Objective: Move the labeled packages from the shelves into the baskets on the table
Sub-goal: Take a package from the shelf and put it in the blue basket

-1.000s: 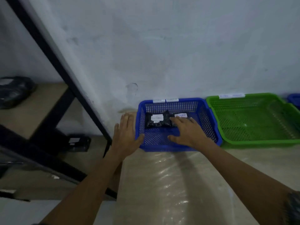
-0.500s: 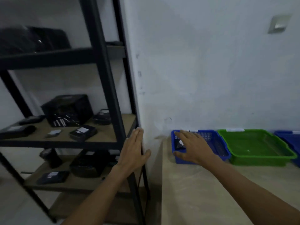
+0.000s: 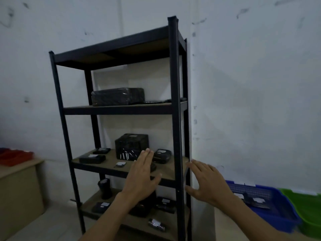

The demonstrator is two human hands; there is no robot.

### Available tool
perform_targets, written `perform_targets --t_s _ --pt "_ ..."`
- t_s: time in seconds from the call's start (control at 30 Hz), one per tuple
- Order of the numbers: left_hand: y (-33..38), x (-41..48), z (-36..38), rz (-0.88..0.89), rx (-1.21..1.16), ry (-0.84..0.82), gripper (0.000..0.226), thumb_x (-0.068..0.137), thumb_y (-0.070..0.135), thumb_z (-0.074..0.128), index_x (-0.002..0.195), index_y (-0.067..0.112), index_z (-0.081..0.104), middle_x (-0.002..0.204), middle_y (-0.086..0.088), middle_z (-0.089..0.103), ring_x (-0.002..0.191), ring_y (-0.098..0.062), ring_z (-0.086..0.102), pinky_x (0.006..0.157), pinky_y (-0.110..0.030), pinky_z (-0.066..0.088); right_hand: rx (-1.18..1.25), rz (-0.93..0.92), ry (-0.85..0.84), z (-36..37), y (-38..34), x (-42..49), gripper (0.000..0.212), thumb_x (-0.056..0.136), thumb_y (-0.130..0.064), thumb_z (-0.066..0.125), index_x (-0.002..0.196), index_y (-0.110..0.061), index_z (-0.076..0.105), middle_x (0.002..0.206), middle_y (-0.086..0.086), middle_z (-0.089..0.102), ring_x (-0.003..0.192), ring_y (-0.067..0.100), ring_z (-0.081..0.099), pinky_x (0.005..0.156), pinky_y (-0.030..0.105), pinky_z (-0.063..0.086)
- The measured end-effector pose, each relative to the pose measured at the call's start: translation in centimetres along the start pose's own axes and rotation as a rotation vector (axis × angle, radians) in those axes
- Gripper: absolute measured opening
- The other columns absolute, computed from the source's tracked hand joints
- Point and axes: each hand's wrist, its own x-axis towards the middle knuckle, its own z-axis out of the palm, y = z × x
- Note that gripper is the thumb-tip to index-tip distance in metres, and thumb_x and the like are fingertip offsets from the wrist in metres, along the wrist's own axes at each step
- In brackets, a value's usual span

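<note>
In front of the black shelf unit [image 3: 174, 105], both hands are held up empty. The left hand [image 3: 141, 176] is flat, with its fingers straight and close together. The right hand [image 3: 207, 185] is spread, fingers apart, just beside the unit's front right post. Nothing is gripped by either.

Labeled packages are seen on several boards. The left fingertips are pointed at the middle shelf [image 3: 111, 168]. There, a rounded black package [image 3: 162, 155] with a white label lies just right of those fingertips, a tall black box [image 3: 132, 146] stands behind them, and a flat package [image 3: 93, 158] lies further left. In the blue basket [image 3: 278, 220] at the lower right two packages [image 3: 257, 201] are already lodged, and a green basket [image 3: 311, 220] is set just beside it.

The step in hand is judged to be the reach for a next package. It is probably best done if one small item is chosen before the hand is closed, the rounded one being nearest. That item should be taken across its sides with thumb and fingers, so that the label is left readable for the choice of basket. The tall box should not be nudged. The post should be cleared on the way out, since the baskets lie to its right. A dark item is partly hidden behind the left hand, and what it is cannot be told.
</note>
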Motion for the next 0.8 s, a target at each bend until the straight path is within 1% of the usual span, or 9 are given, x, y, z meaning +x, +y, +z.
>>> perform_targets --t_s 0.13,0.17,0.23,0.3,0.37,0.43,0.53,0.67,0.8 --pt "-3.2 0.2 -3.4 -0.004 0.02 0.045 0.08 0.092 0.046 0.054 0.153 0.019 0.01 0.161 0.005 0.001 0.138 0.001 -0.011 0.119 -0.029 0.005 -0.06 -0.028 0.035 -1.6 -4.0 2.3 0.092 0.072 -0.073 0.016 0.152 -0.027 0.009 0.16 -0.001 0.013 0.145 0.014 0.017 0.117 0.033 0.013" --pt "-4.2 0.3 -4.0 -0.002 0.023 0.05 0.08 0.092 0.046 0.054 0.153 0.019 0.01 0.161 0.005 0.001 0.138 0.001 -0.011 0.119 -0.029 0.004 -0.073 -0.03 0.043 -1.9 -5.0 3.0 0.089 0.076 -0.072 0.021 0.152 -0.027 0.01 0.16 -0.001 0.013 0.145 0.014 0.017 0.118 0.034 0.013" --pt "-6.4 0.5 -5.2 -0.004 0.008 0.054 0.079 0.092 0.044 0.055 0.153 0.02 0.011 0.16 0.006 0.001 0.141 -0.001 -0.01 0.121 -0.033 0.005 -0.086 -0.025 0.058 -2.4 -6.9 4.8 0.08 0.086 -0.063 0.039 0.151 -0.026 0.011 0.159 0.0 0.014 0.145 0.015 0.016 0.119 0.036 0.014" --pt "-8.9 0.8 -6.3 -0.005 -0.004 0.044 0.078 0.092 0.043 0.054 0.152 0.019 0.011 0.159 0.007 0.001 0.145 -0.006 -0.006 0.122 -0.039 0.008 -0.088 -0.022 0.083 -2.7 -8.9 6.9 0.078 0.088 -0.059 0.045 0.151 -0.027 0.013 0.158 -0.001 0.017 0.145 0.015 0.018 0.119 0.036 0.015" --pt "-11.7 1.4 -7.1 -0.003 0.014 0.036 0.078 0.092 0.044 0.054 0.152 0.019 0.011 0.159 0.007 0.001 0.147 -0.011 -0.003 0.121 -0.041 0.011 -0.104 -0.014 0.118 -2.8 -10.6 9.1 0.077 0.087 -0.059 0.046 0.151 -0.027 0.015 0.157 -0.002 0.02 0.144 0.014 0.021 0.118 0.036 0.017" --pt "-14.4 2.4 -7.6 -0.002 0.023 0.04 0.079 0.09 0.046 0.057 0.152 0.019 0.015 0.16 0.004 0.006 0.148 -0.013 0.002 0.121 -0.042 0.012 -0.105 0.004 0.148 -2.8 -12.1 11.2 0.076 0.088 -0.059 0.047 0.15 -0.027 0.016 0.156 -0.003 0.023 0.142 0.014 0.024 0.117 0.035 0.02" --pt "-17.4 4.6 -8.1 0.009 0.046 0.046 0.079 0.088 0.047 0.058 0.151 0.018 0.019 0.16 -0.001 0.012 0.148 -0.015 0.006 0.12 -0.036 0.008 -0.124 0.011 0.177 -2.7 -13.7 14.2 0.076 0.088 -0.06 0.046 0.149 -0.026 0.018 0.155 -0.003 0.025 0.14 0.015 0.028 0.115 0.035 0.023" --pt "-19.8 9.0 -8.2 0.056 0.053 0.037 0.079 0.091 0.048 0.055 0.152 0.017 0.016 0.161 -0.002 0.005 0.148 -0.016 0.001 0.118 -0.035 0.004 -0.157 0.006 0.2 -3.1 -14.8 18.5 0.077 0.088 -0.059 0.048 0.15 -0.024 0.017 0.156 0.0 0.023 0.141 0.017 0.028 0.115 0.036 0.022" --pt "-21.9 15.0 -7.1 0.09 0.056 0.064 0.079 0.091 0.049 0.054 0.152 0.017 0.015 0.161 -0.002 0.003 0.148 -0.016 -0.001 0.121 -0.04 0.005 -0.204 -0.014 0.244 -3.5 -13.9 24.2 0.079 0.088 -0.059 0.048 0.151 -0.023 0.016 0.157 0.003 0.023 0.141 0.019 0.028 0.114 0.037 0.024"
